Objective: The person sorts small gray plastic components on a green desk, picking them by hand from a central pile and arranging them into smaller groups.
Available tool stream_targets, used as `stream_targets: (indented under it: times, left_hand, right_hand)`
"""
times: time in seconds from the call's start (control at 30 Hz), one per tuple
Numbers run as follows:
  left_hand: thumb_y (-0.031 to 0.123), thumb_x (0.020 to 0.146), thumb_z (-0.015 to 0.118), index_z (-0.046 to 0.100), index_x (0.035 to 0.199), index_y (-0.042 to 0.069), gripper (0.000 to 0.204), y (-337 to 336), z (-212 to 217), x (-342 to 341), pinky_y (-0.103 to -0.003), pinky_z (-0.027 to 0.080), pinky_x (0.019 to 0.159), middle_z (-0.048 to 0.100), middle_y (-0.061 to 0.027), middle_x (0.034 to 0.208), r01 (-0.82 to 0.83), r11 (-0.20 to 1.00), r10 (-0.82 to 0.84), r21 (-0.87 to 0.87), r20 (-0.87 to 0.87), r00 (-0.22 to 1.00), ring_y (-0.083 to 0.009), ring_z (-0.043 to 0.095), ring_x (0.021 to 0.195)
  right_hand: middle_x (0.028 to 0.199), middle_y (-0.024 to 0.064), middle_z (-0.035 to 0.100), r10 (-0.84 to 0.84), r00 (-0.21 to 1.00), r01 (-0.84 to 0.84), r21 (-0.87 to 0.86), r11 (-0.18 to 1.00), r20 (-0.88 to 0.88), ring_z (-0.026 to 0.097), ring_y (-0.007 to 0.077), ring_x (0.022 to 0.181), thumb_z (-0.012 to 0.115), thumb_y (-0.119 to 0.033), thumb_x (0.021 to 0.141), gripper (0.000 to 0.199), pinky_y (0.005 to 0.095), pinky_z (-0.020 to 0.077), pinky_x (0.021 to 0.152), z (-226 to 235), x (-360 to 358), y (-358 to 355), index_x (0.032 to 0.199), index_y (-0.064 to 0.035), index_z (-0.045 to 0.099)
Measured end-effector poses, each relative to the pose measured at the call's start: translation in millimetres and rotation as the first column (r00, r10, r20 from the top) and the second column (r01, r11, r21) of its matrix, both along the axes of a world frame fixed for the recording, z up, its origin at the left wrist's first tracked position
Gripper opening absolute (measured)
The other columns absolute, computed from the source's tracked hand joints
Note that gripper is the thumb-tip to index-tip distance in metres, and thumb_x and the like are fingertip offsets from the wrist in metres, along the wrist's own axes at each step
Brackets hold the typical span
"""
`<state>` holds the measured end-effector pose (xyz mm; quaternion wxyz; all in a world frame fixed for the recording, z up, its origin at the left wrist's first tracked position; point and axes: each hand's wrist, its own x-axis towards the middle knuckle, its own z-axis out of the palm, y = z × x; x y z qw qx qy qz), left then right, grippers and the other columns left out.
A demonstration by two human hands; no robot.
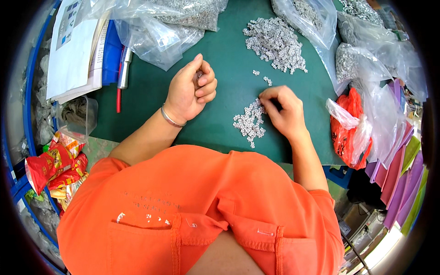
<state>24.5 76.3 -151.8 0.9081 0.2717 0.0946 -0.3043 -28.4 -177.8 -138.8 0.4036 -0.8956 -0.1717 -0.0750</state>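
Note:
My left hand (193, 88) is held palm up over the green table, its fingers curled in. A bit of grey metal shows inside the curl, too small to make out. My right hand (285, 110) is pinched at the upper right edge of a small pile of silvery S-shaped metal pieces (250, 121). Its thumb and forefinger touch the pieces there; the fingertips hide most of what is between them. Just beyond that hand lie two small loose groups of the same pieces (267, 81). A larger heap (275, 45) of them spreads farther back.
Clear plastic bags of metal pieces (188, 16) stand along the back and right of the green table (215, 55). A red plastic bag (350, 123) sits at the right edge. At left are papers (68, 50), a red pen (118, 101), a silver marker-like tool (124, 68) and a clear tub (80, 114).

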Motion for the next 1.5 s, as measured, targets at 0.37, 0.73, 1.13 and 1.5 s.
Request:
stream_targets:
  times: [0.37, 0.73, 1.13, 1.5]
  left_hand:
    - [0.033, 0.108, 0.035, 0.051, 0.084, 0.012, 0.036, -1.9, 2.5, 0.0, -0.021, 0.026, 0.040, 0.037, 0.0029, 0.066, -0.001, 1.000, 0.001, 0.028, 0.001, 1.000, -0.0064, 0.028, 0.047]
    - [0.033, 0.108, 0.035, 0.051, 0.085, 0.012, 0.035, -2.2, 1.6, -1.5, -0.021, 0.026, 0.041, 0.037, 0.0028, 0.066, 0.007, 0.999, -0.008, 0.031, 0.033, 0.999, -0.0062, 0.028, 0.048]
    - [0.040, 0.108, 0.032, 0.057, 0.115, 0.000, 0.048, -12.6, 13.4, -10.8, -0.018, 0.032, 0.042, 0.052, -0.0059, 0.077, 0.363, 0.897, -0.386, 0.251, 0.048, 0.921, -0.0071, 0.038, 0.051]
    - [0.032, 0.108, 0.035, 0.053, 0.085, 0.009, 0.037, 2.1, -0.9, 1.3, -0.019, 0.025, 0.039, 0.045, 0.0007, 0.071, 0.202, 0.978, -0.205, -0.050, -0.055, 0.977, -0.0054, 0.030, 0.047]
  right_hand:
    - [0.083, 0.0095, 0.067, -0.141, 0.972, 0.169, -0.139, 0.976, 0.187, 0.065, 0.0241, 0.074, 0.075, 0.002, 0.077, 0.017, 0.0327, 0.0529, 0.065, -5.3, 15.0, -7.2, 0.090, -0.0033, 0.065]
    - [0.089, 0.0107, 0.067, -0.014, 0.977, 0.051, -0.169, 0.984, 0.211, 0.064, 0.0295, 0.080, 0.071, 0.004, 0.077, 0.018, 0.0370, 0.0527, 0.071, -4.0, 29.0, -4.7, 0.093, -0.0034, 0.064]
    - [0.090, 0.0098, 0.066, 0.231, 0.973, -0.221, 0.307, 0.926, 0.004, 0.066, 0.0185, 0.076, 0.070, 0.009, 0.079, 0.018, 0.0286, 0.0540, 0.068, 37.0, 21.7, 42.8, 0.092, -0.0019, 0.065]
    - [0.087, 0.0104, 0.068, 0.023, 0.981, -0.025, -0.008, 1.000, -0.192, 0.066, 0.0279, 0.080, 0.069, 0.004, 0.078, 0.013, 0.0346, 0.0527, 0.070, 12.2, 27.7, 11.5, 0.091, -0.0014, 0.067]
